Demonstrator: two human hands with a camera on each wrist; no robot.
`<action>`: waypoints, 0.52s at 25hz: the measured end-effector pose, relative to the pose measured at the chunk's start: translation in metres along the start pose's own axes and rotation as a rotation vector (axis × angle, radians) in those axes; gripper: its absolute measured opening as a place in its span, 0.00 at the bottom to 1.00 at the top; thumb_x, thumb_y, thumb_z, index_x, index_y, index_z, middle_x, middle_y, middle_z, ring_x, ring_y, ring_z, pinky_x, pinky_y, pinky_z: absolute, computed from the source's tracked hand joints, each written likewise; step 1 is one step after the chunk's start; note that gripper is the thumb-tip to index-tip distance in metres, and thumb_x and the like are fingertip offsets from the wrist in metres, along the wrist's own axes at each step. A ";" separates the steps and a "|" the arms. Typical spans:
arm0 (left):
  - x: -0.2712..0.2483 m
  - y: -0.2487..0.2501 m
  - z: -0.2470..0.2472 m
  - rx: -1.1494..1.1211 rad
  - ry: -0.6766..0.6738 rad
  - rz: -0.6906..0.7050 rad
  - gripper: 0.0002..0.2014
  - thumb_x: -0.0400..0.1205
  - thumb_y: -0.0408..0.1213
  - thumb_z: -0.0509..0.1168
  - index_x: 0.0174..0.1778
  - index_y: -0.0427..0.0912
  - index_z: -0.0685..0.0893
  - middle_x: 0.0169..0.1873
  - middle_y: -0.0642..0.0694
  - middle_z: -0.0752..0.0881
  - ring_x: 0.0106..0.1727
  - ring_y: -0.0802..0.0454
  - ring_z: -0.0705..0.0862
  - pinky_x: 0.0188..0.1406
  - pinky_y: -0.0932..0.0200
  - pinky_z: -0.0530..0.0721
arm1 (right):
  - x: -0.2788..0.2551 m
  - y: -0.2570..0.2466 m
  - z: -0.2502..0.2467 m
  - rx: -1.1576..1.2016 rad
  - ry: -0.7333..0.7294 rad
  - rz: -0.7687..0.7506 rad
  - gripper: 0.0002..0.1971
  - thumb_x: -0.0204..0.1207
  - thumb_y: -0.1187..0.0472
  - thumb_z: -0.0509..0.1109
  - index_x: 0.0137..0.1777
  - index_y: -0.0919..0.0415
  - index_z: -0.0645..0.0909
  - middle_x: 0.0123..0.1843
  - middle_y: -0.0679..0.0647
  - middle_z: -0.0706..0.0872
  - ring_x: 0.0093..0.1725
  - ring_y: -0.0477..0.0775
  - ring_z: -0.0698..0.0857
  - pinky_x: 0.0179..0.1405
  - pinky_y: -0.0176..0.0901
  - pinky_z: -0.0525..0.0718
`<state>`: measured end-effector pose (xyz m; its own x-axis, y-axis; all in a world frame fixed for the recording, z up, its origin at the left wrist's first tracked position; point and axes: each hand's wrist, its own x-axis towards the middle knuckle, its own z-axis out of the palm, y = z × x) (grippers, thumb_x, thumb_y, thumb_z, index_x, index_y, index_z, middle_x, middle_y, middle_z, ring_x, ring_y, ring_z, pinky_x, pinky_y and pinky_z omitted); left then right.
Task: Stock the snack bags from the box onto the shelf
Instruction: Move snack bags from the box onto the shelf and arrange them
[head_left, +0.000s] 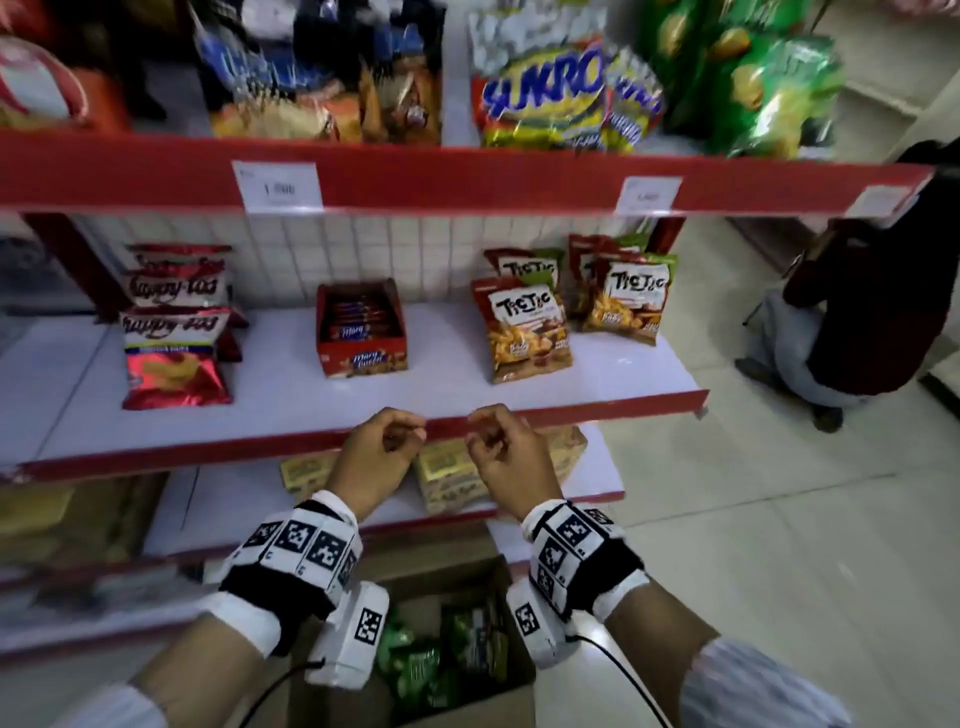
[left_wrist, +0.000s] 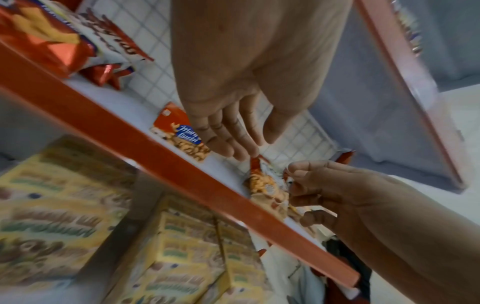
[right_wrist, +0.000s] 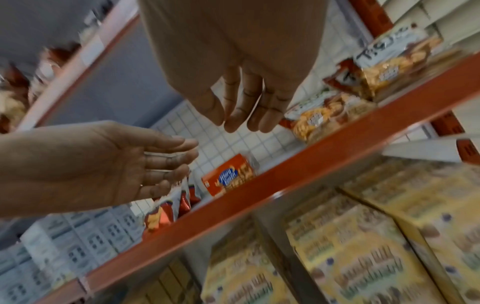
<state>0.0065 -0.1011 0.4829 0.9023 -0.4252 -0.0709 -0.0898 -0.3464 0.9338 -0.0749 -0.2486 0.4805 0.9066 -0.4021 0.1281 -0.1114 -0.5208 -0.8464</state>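
Note:
The cardboard box (head_left: 431, 566) stands on the floor below my wrists, with several green snack bags (head_left: 421, 665) inside. The middle shelf (head_left: 441, 387) is white with a red front edge. My left hand (head_left: 402, 435) and right hand (head_left: 485, 439) hover side by side just in front of that edge, a little apart. Their fingers are loosely curled and hold nothing. In the left wrist view the left hand's fingers (left_wrist: 228, 142) hang relaxed and empty. The right hand's fingers (right_wrist: 246, 111) hang the same way in the right wrist view.
On the middle shelf stand red chip bags (head_left: 171, 358) at the left, a red biscuit carton (head_left: 361, 332) in the middle and brown stick-snack bags (head_left: 524, 332) at the right. Yellow boxes (head_left: 447, 475) fill the shelf below. A person (head_left: 872, 332) crouches on the floor at the right.

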 end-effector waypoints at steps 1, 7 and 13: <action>0.001 -0.020 0.002 0.005 0.013 -0.035 0.06 0.81 0.27 0.65 0.51 0.36 0.84 0.47 0.42 0.86 0.50 0.48 0.83 0.52 0.62 0.79 | 0.001 0.015 0.014 -0.027 -0.045 0.018 0.08 0.74 0.68 0.69 0.53 0.60 0.82 0.35 0.43 0.79 0.41 0.51 0.81 0.45 0.41 0.78; 0.014 -0.151 0.027 0.042 0.112 -0.233 0.06 0.81 0.26 0.65 0.50 0.38 0.84 0.45 0.41 0.85 0.47 0.46 0.82 0.50 0.57 0.78 | 0.001 0.116 0.105 -0.069 -0.252 0.120 0.11 0.75 0.67 0.66 0.56 0.58 0.81 0.36 0.50 0.83 0.43 0.51 0.80 0.41 0.31 0.71; 0.001 -0.304 0.065 0.012 0.158 -0.367 0.07 0.80 0.23 0.64 0.51 0.30 0.84 0.46 0.39 0.85 0.50 0.47 0.81 0.57 0.52 0.78 | -0.028 0.254 0.193 -0.219 -0.614 0.128 0.12 0.76 0.64 0.66 0.58 0.56 0.82 0.46 0.51 0.87 0.41 0.46 0.82 0.44 0.33 0.76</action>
<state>0.0075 -0.0508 0.1761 0.9290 -0.1378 -0.3435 0.2465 -0.4619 0.8520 -0.0503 -0.2241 0.1623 0.9406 -0.0027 -0.3395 -0.2555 -0.6643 -0.7025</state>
